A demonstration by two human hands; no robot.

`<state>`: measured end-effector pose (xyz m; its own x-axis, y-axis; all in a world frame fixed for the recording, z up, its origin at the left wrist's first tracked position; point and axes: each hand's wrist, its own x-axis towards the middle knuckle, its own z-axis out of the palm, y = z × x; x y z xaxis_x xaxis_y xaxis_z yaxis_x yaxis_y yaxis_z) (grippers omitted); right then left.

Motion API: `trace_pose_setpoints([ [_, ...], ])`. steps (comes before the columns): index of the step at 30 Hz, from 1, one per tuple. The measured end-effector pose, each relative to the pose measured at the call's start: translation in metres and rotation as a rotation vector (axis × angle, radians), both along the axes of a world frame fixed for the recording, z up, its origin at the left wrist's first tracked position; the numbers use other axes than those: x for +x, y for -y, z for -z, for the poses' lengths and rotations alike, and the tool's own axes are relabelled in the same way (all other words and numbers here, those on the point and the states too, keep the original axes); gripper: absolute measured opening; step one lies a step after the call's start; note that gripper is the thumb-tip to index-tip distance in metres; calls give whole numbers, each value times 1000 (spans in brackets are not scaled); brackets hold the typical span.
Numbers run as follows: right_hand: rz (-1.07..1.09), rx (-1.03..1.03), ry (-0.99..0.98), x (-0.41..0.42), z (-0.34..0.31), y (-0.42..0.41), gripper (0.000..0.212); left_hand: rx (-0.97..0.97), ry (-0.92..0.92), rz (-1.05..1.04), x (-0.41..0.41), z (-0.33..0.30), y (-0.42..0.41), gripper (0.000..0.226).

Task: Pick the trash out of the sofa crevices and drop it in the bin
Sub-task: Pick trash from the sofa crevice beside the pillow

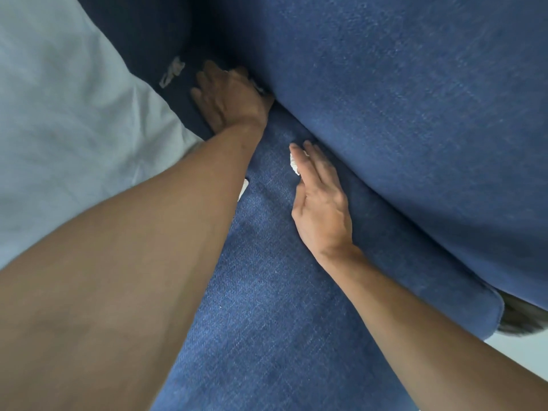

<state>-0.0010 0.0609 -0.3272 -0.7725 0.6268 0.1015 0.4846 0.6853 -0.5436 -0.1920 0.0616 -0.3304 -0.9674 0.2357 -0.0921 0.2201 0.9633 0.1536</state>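
Observation:
My left hand [226,97] presses flat into the corner of the blue sofa, fingers spread where the seat cushion [267,307] meets the back cushion [400,99]; whether it holds anything I cannot tell. My right hand [318,200] lies along the crevice between seat and back, fingers extended, with a crumpled white paper scrap [294,164] tucked under its fingertips. Another white scrap [243,189] peeks out beside my left forearm on the seat. A pale crumpled piece [172,72] lies on the dark fabric near the corner. No bin is in view.
A light grey cloth or cushion [65,114] fills the left side. Dark navy fabric [142,40] sits behind the corner. At the lower right the seat cushion ends, with a grey furry item [519,318] and pale floor beyond.

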Motion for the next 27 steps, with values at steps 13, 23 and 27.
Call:
trace_pose_setpoints([
  [13, 23, -183, -69, 1, -18, -7, 30, 500, 9, -102, 22, -21, 19, 25],
  [23, 384, -488, -121, 19, -72, -11, 31, 614, 328, -214, 93, -73, 45, 23],
  [27, 500, -696, -31, 37, -91, -6, 27, 627, 505, -231, 123, -92, 52, 31],
])
